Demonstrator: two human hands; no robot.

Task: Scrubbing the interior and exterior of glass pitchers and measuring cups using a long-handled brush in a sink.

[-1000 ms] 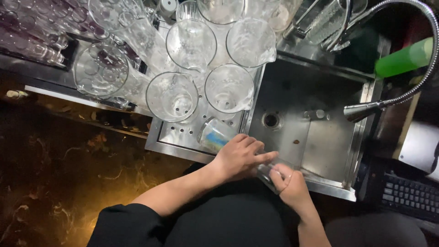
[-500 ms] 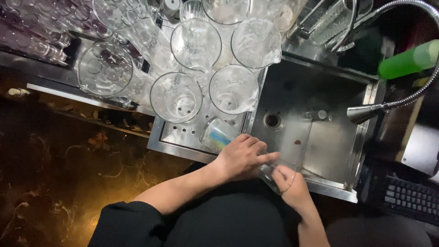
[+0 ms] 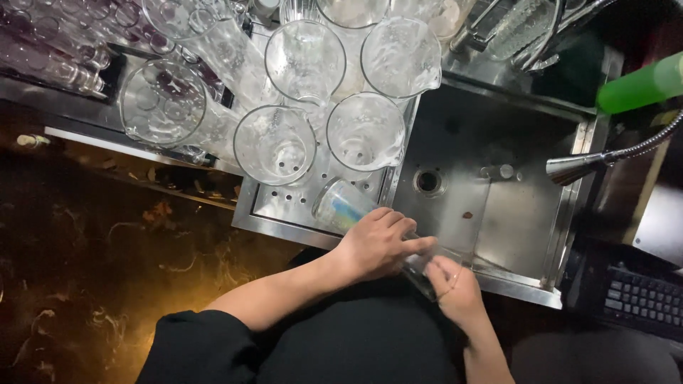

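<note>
Clear glass point(image 3: 427, 267) stays gripped by left hand point(image 3: 377, 245), right hand point(image 3: 455, 284); unmoved.

Clear glass pitchers point(image 3: 304, 60) crowd the perforated drainboard point(image 3: 288, 206) beside a steel sink point(image 3: 498, 213) and green bottle point(image 3: 640, 84).

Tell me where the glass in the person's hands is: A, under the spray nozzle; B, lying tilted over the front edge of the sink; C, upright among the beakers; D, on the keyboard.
B: the glass lies sideways between left hand and right hand at the sink front edge.
</note>
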